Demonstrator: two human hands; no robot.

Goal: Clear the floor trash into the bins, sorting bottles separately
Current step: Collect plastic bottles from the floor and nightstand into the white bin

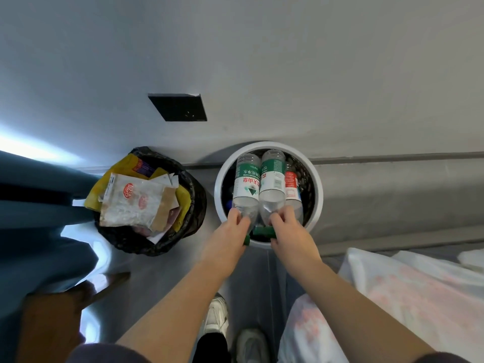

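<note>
The grey floor [379, 200] meets a pale grey wall [262, 61], which carries a black square plate [178, 107]. Beside the wall stand a white bin [318, 189] and a black-bagged bin [195, 205] full of wrappers [131, 203]. The left hand [230, 231] grips the left bottle [246, 184] and the right hand [290, 231] grips the right bottle [272, 179] near their green caps, both bottles lying across the mouth of the white bin.

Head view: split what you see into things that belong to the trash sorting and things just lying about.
Job: left hand gripping the left green-labelled clear plastic bottle; right hand gripping the right green-labelled clear plastic bottle; red-labelled clear bottle; round white bin; black-bagged bin of wrappers.
Lying about: black square floor panel; white pink-patterned cloth; blue fabric.
</note>
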